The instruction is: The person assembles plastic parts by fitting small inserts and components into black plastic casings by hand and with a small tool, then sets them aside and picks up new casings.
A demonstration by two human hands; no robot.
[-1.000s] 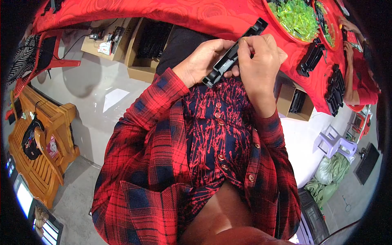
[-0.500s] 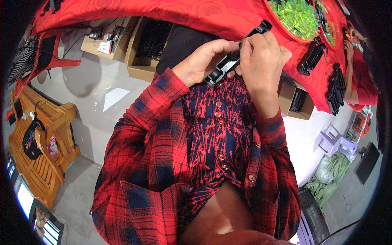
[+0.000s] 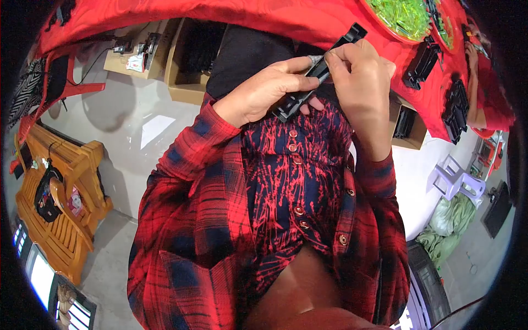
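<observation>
Half closed, the left hand [image 3: 267, 91] holds the near half of a long black part [image 3: 292, 106], thumb laid across it. The right hand [image 3: 360, 71] has thumb and forefinger drawn together against the farther half; whether they pinch something small, I cannot tell. The part is between the hands, in front of the waist, its long axis slanting from near left to far right, the right hand closer to its far end. Beyond is the red-covered worktop [image 3: 264, 12], with green pieces [image 3: 401, 16] and another black part [image 3: 422, 65] to the right
</observation>
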